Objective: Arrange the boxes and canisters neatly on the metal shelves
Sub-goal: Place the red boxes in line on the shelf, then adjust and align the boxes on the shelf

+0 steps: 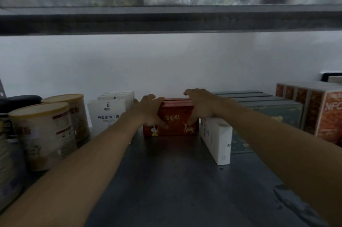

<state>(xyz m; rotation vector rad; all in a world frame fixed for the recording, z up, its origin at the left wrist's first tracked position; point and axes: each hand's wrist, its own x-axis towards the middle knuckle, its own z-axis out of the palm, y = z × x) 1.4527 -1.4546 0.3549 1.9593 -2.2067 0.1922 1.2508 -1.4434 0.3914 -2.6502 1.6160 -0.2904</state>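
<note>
A red box [175, 121] with a deer print stands at the back middle of the dark metal shelf [172, 180]. My left hand [149, 109] grips its left top corner, fingers over the top and thumb on the front. At the right top corner my right hand [201, 105] holds on in the same way. A second red box seems to stand right behind it. White boxes [109, 114] stand to the left, a white box [217, 139] lies just right, touching or nearly touching the red one.
Cream canisters [44, 134] stand at the left with a darker can [9, 169] at the edge. Dark teal boxes [266, 115] and orange boxes [325, 110] line the right. Another shelf [166, 21] hangs low overhead. A white wall backs the shelf.
</note>
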